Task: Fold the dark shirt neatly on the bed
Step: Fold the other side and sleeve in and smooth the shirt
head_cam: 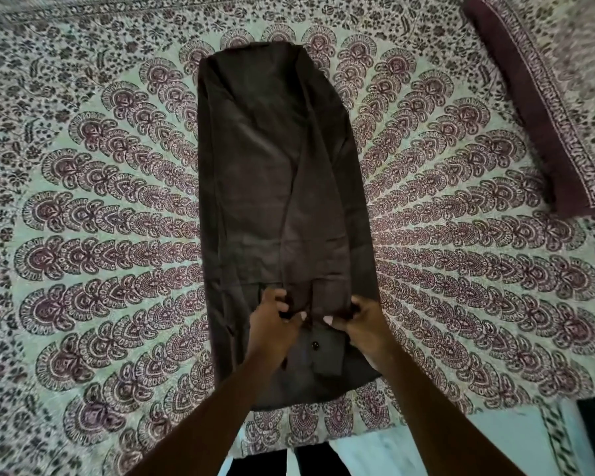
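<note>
The dark shirt [272,173] lies lengthwise down the middle of the bed, its sides folded inward into a long narrow strip. A sleeve cuff with a button [315,345] rests on the near end. My left hand [273,324] pinches the cloth just left of the strip's centre line. My right hand [361,326] grips the cloth on the right side at the same height. Both hands sit close together near the shirt's near end, fingers curled into the fabric.
The bedsheet [100,218] has a pale green ground with a dark red peacock-feather print. A maroon-bordered pillow [543,108] lies at the far right. The bed's near edge [375,431] shows, with pale floor below.
</note>
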Tool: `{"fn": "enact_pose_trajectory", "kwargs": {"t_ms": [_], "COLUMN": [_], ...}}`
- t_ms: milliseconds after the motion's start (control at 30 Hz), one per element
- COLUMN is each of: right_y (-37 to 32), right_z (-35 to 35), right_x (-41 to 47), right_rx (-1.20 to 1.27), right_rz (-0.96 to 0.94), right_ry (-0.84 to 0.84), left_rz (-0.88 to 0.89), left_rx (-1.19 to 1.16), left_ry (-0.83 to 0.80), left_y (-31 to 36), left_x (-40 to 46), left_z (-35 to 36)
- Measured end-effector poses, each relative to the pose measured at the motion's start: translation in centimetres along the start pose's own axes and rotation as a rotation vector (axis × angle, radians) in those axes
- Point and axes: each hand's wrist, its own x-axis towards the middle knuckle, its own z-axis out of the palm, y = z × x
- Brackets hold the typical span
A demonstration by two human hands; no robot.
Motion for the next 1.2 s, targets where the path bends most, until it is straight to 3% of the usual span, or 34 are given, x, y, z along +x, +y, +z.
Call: {"fn": "enact_pose_trajectory", "kwargs": {"t_ms": [133,300,433,733,900,1000,1200], "right_y": [-0.8,-4.4,-8.5,-21.2,-27.9,-29.5,-28.3], "right_z": [-0.4,-0.9,-1.6,-0.9,0.0,-1.0,-3.9], "right_x": [0.0,1.5,4.4,17.0,21.3,21.6,20.8], "right_rx": [-0.348,-0.502,-0.471,-0.438,-0.593,-0.390,0.489], "right_rz": [-0.071,-0.143,-0.169,-0.431,-0.400,-0.313,-0.111], "right_ry": [0.010,0.146,0.248,0.418,0.282,0.198,0.032], "left_rz": [0.042,0.172,0.293,0.283,0.188,0.121,-0.043], "left_rx": [0.057,0.120,0.160,0.080,-0.002,-0.084,-0.227], "left_ry": [0.019,0.098,0.118,0.145,0.220,0.261,0.195], "left_y": [-0.3,1.7,5.4,12.5,14.7,16.1,19.1], "left_x": [1.1,2.8,5.7,17.3,20.2,21.2,24.4], "left_z": [-0.1,-0.6,-2.1,-3.3,-3.0,-3.3,-3.6]}}
